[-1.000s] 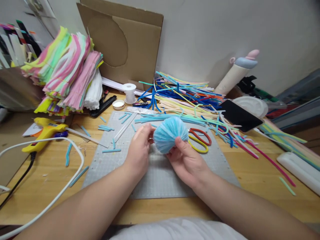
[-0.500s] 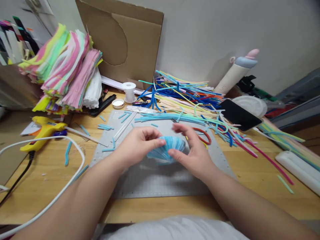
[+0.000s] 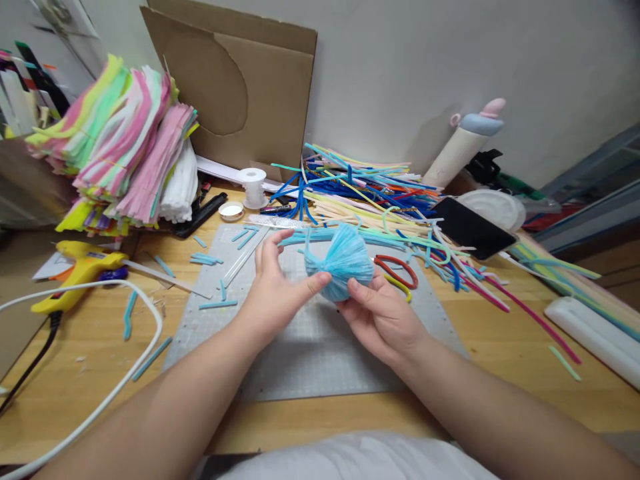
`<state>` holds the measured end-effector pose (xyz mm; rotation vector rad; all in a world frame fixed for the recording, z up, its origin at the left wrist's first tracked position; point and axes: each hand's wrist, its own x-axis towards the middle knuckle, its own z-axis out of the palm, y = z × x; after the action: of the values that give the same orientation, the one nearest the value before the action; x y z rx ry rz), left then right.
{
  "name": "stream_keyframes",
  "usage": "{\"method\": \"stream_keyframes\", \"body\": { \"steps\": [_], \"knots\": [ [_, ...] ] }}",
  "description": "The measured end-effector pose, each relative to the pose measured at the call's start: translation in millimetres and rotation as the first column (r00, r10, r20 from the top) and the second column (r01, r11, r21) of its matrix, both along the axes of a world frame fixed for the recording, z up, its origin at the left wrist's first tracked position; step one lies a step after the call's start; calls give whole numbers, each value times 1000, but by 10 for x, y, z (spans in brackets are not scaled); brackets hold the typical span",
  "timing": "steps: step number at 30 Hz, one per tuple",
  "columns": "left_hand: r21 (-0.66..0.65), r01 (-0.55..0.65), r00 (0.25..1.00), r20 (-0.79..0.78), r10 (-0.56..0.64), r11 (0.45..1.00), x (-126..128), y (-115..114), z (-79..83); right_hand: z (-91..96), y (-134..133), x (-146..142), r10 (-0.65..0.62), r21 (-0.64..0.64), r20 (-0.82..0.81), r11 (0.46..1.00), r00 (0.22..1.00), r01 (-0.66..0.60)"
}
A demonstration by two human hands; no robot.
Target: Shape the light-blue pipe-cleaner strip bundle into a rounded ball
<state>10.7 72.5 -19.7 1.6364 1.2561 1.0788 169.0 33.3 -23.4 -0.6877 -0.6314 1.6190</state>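
A light blue fuzzy bundle of pipe cleaners point(image 3: 345, 257), gathered at one side and fanned out round, is held above the grey cutting mat point(image 3: 300, 360). My right hand point(image 3: 385, 313) grips its lower right edge between thumb and fingers. At the gathered point, the thumb of my left hand point(image 3: 273, 293) touches the bundle, while that hand's fingers are spread apart. A stem end sticks up at the bundle's left. Behind my right hand lie scissors point(image 3: 397, 270) with red and yellow handles, partly hidden.
A heap of coloured pipe cleaners point(image 3: 360, 190) lies along the wall. At left are a yellow glue gun point(image 3: 77, 273), its looping cable and stacked pipe-cleaner bundles point(image 3: 120, 147). Short blue cut pieces point(image 3: 205, 259) are scattered about. A black phone point(image 3: 473, 227) and a tilted bottle point(image 3: 463, 147) stand right.
The blue bundle has been turned, so its fanned face points up. My right hand has closed on its lower edge, and my left fingers have come off it and spread.
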Motion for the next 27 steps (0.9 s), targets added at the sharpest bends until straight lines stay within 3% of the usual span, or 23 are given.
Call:
{"method": "stream_keyframes", "body": {
  "steps": [2, 4, 7, 10, 12, 14, 16, 19, 21, 24, 27],
  "knots": [
    [-101, 79, 995, 72, -71, 992, 11, -4, -15, -12, 3, -7, -4, -9, -9, 1000, 1000, 4],
    [-109, 204, 975, 109, -192, 973, 15, -1, -34, -37, 2, -19, 10, -23, 13, 1000, 1000, -10],
    [-57, 274, 961, 64, -270, 960, -3, 15, -46, -83, -6, -21, 27, -2, 92, 1000, 995, -27],
    [-95, 334, 942, -9, -337, 938, -62, 47, -1, -109, 6, 38, 17, 99, 268, 994, 963, -45],
    [-70, 369, 920, -116, -374, 927, -120, 70, 58, -96, 34, 114, -33, 178, 450, 983, 893, -53],
    [-68, 437, 866, -236, -440, 897, -179, 84, 119, -57, 69, 194, -79, 228, 632, 970, 771, -88],
    [-102, 483, 819, -298, -490, 870, -225, 90, 169, -8, 98, 254, -5, 219, 713, 952, 701, -215],
    [-144, 520, 789, -296, -538, 842, -261, 95, 216, 41, 109, 283, 218, 102, 681, 917, 699, -386],
    [-173, 531, 786, -264, -558, 830, -275, 101, 235, 42, 98, 274, 307, 36, 616, 909, 725, -416],
    [-208, 528, 800, -204, -564, 823, -300, 117, 247, 33, 71, 248, 332, -3, 570, 915, 752, -403],
    [-215, 526, 818, -137, -559, 823, -319, 127, 246, 57, 47, 216, 329, -29, 607, 919, 723, -394]
  ]
}}
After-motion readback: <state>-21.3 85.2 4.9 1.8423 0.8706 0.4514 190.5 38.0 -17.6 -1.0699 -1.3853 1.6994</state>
